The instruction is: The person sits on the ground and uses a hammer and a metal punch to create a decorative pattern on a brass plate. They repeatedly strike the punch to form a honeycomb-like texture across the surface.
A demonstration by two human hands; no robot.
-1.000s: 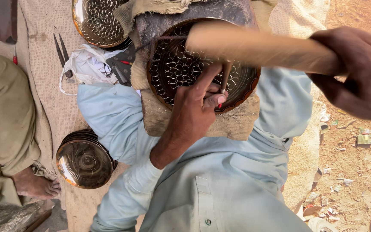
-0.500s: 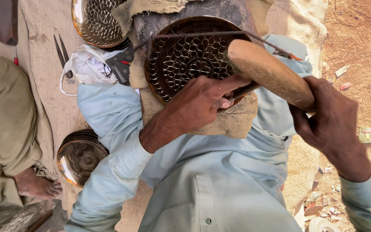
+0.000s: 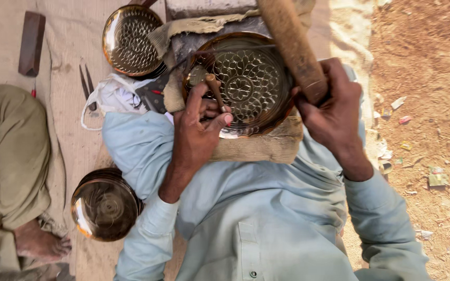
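Note:
A round brass plate [image 3: 251,78] with a punched floral pattern lies on a folded burlap pad [image 3: 259,148] across my lap. My left hand [image 3: 196,132] pinches a short metal punch [image 3: 213,88] that stands on the plate's left part. My right hand [image 3: 332,112] grips a thick wooden mallet [image 3: 290,44], raised above the plate's right side and pointing away from me.
A second patterned brass plate [image 3: 131,39] lies at the top left on the cloth. A stack of plain brass bowls [image 3: 105,208] sits by my left knee. Scissors [image 3: 87,86], a white bag [image 3: 113,96] and a dark wooden block [image 3: 31,41] lie nearby. Another person's leg and foot [image 3: 35,242] are at left. Bare dirt [image 3: 423,78] is to the right.
The mallet has swung from lying across the plate's near right side to standing up over its far right edge. My left hand has shifted left with the punch, uncovering more of the plate.

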